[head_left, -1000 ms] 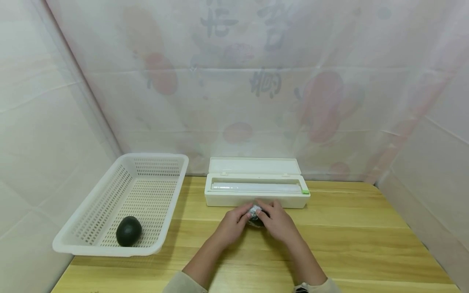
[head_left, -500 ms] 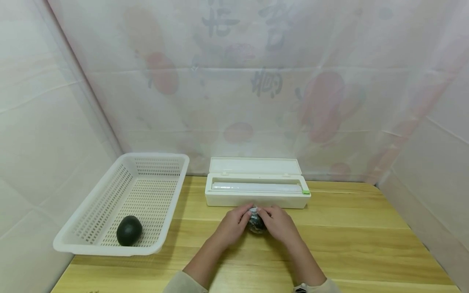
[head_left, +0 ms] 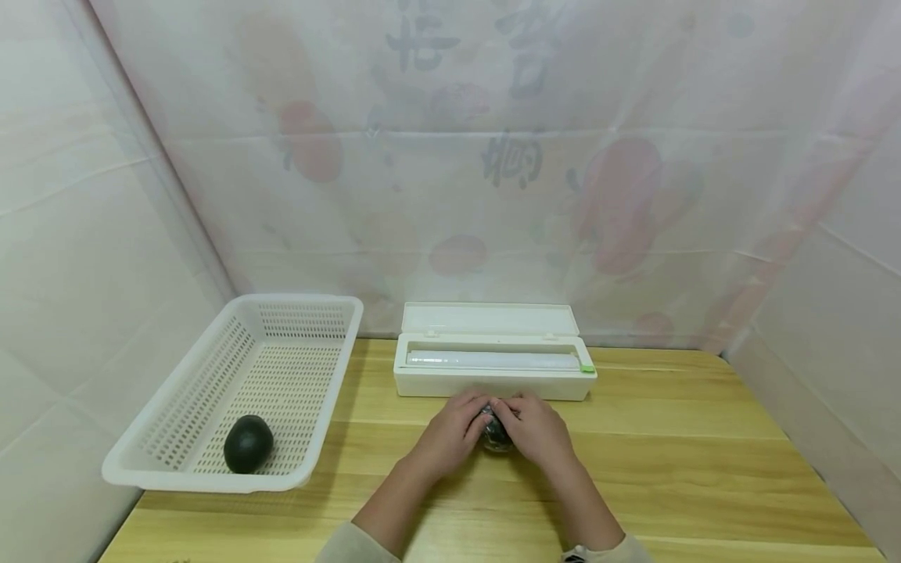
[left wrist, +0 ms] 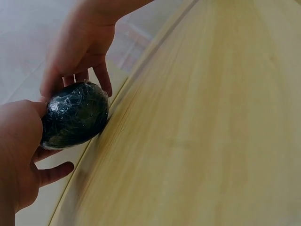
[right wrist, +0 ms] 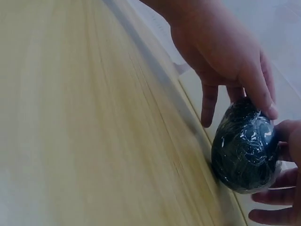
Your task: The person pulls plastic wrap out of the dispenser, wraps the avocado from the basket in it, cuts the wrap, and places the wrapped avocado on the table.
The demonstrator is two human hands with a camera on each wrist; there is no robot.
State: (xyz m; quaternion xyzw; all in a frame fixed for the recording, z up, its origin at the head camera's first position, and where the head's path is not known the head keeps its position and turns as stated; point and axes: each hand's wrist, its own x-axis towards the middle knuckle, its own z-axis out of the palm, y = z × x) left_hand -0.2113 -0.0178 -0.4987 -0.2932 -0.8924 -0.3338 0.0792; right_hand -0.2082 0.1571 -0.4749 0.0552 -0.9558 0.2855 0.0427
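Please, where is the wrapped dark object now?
In the head view, the wrapped dark object is slightly right of centre, held between the left hand and the right hand, in front of the open white box.

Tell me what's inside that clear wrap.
A dark rounded object shows through the clear wrap. The left hand and right hand partly cover it; its underside is hidden.

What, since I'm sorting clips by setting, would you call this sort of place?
Probably a makeshift booth for tabletop handling: pale printed sheeting hangs behind and on both sides of a wooden table, where a film-wrapped dark oval object is being held.
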